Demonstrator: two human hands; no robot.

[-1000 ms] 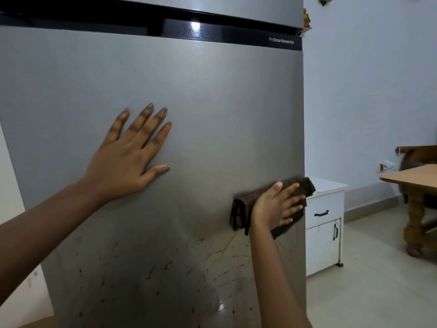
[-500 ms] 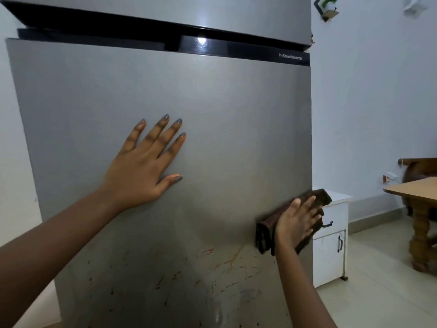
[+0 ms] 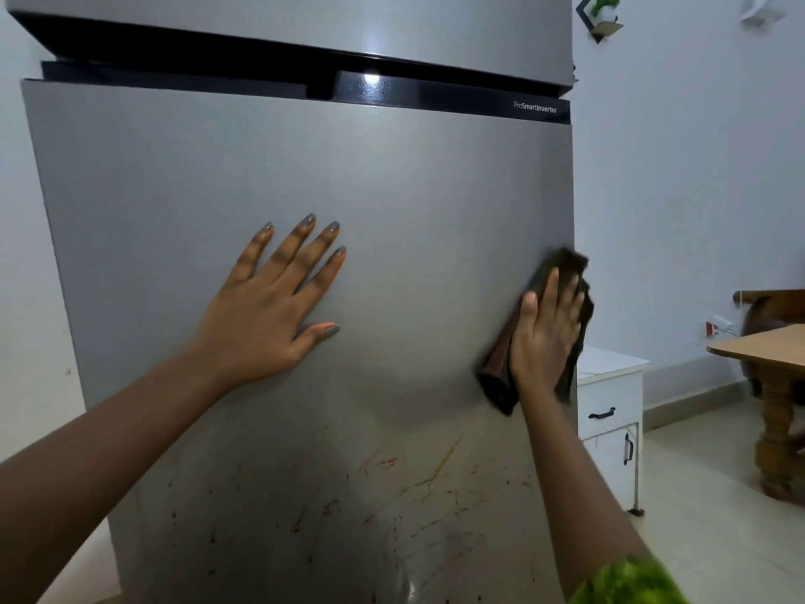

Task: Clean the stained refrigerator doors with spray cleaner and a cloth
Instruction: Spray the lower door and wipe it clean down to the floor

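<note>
Brown, soft cloth (image 3: 562, 265) is pressed flat against the refrigerator door (image 3: 305, 176) edge by the right hand (image 3: 544, 337), fingers together; the left hand (image 3: 265, 311) is braced, fingers spread.

head view | faces forward | close to refrigerator door (image 3: 305, 167)

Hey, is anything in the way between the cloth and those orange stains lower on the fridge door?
Nothing visible. The right hand presses the cloth on the door near its right edge; only bare door separates it from the stains below. The left hand rests well aside.
</note>
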